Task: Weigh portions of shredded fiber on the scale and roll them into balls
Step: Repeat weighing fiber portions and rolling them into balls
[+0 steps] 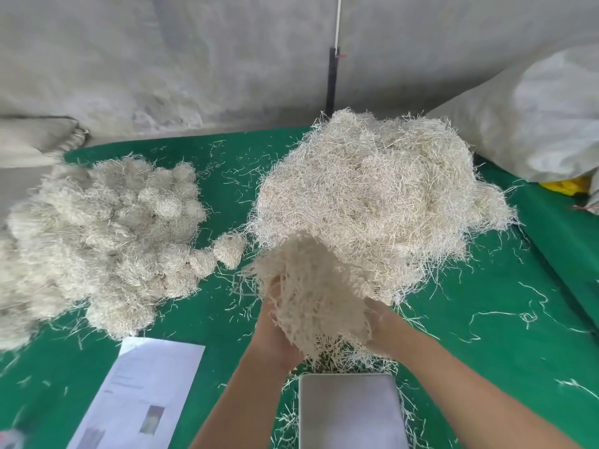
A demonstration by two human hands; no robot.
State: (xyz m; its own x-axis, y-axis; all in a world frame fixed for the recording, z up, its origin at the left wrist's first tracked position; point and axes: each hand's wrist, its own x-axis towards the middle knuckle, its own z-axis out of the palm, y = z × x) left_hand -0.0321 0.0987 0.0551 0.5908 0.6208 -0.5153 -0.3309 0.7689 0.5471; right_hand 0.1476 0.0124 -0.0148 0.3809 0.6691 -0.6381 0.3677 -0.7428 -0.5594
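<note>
Together, the left hand (275, 332) and right hand (381, 328) cupped a pale, stringy clump of shredded fiber (311, 286), fingers curled into it, held above the far edge of the metal scale pan (348, 409). Behind lay the loose fiber heap (372, 196); leftward, rolled balls (107, 222) on green cloth (502, 351).

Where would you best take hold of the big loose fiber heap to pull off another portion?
Probably at the near lower edge of the loose fiber heap, coming from the scale side: strands there hang free and tease away easily, unlike the dense crown.
</note>
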